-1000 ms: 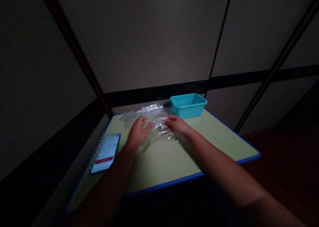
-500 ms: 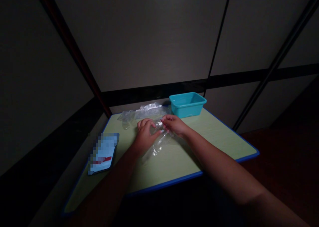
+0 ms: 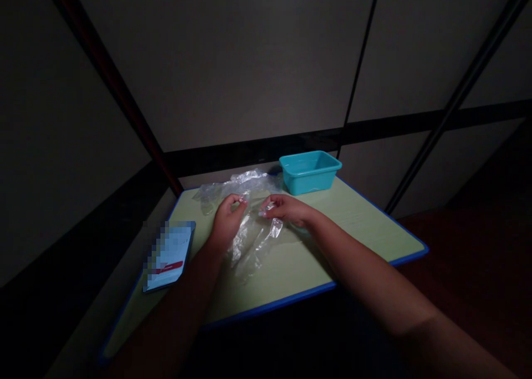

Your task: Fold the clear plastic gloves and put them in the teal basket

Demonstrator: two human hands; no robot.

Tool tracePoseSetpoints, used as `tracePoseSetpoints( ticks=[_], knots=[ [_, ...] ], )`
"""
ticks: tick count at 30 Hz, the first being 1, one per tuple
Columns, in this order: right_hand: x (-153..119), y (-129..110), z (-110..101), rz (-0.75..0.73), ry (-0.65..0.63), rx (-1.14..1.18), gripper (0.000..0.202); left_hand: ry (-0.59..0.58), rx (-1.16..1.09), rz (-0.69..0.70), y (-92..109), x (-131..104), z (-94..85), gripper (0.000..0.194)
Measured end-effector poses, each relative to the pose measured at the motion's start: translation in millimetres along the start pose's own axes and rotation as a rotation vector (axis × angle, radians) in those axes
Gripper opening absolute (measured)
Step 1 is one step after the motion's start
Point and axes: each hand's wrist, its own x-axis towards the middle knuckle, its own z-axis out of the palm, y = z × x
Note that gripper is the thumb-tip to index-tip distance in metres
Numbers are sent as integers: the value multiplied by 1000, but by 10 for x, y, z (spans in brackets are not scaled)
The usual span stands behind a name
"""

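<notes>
A clear plastic bag (image 3: 253,246) hangs crumpled between my two hands, over the middle of the table. My left hand (image 3: 228,218) pinches one side of its upper edge between thumb and fingers. On the other side, my right hand (image 3: 285,208) is closed on the plastic, with thumb and fingertips together. The bag's lower part droops toward the table's front edge. Behind my hands more crumpled clear plastic (image 3: 249,180) lies along the back of the table.
A turquoise plastic basket (image 3: 311,182) stands at the back right of the light green table (image 3: 366,224), which has a blue rim. On the left lies a phone or tablet (image 3: 172,257) with a lit, partly blurred screen. A panelled wall (image 3: 249,80) rises behind the table.
My hands have moved apart, the left one shifting left and now pinching the plastic. The bag is spread wider between them. The view has shifted slightly.
</notes>
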Motion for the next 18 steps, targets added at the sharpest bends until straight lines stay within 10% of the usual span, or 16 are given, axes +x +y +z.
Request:
tracePoseSetpoints(
  ticks=[10,18],
  knots=[
    [46,44,-86,160,165,-480,11,143,-331,-336,-33,114,-129,14],
    [144,49,-171,-203,389,-759,12,65,-550,-385,108,121,-160,10]
  ],
)
